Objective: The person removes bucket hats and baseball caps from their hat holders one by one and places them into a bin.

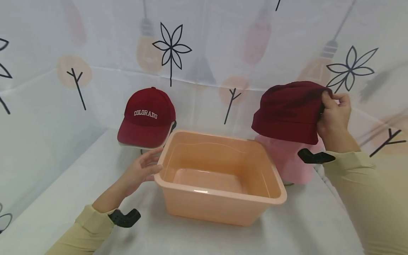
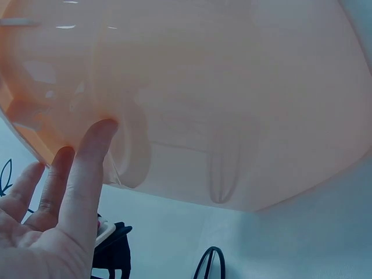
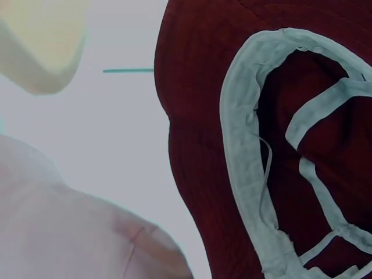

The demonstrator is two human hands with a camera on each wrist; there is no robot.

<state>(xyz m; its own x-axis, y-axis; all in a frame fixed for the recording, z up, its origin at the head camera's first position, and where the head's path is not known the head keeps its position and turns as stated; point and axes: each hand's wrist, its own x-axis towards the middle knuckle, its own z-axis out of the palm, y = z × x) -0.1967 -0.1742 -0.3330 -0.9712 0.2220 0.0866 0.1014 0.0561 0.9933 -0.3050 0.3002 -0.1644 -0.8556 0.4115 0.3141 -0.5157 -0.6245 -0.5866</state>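
A dark red bucket hat [image 1: 288,113] is in my right hand [image 1: 335,118], whose thumb and fingers pinch it at its right side. The hat is above a pink rounded stand [image 1: 294,161], hiding its top. In the right wrist view the hat's underside [image 3: 192,133] shows a white inner band, and the hand is out of sight. My left hand [image 1: 140,173] touches the left side of a peach plastic basin [image 1: 220,209]. The left wrist view shows its extended fingers [image 2: 87,174] against the basin's outer wall [image 2: 232,104].
Behind the basin's left corner is a red baseball cap [image 1: 146,113] lettered COLORADO, raised on a support mostly hidden from view. A white cloth covers the table [image 1: 134,233]. Close behind hangs a patterned curtain [image 1: 204,46].
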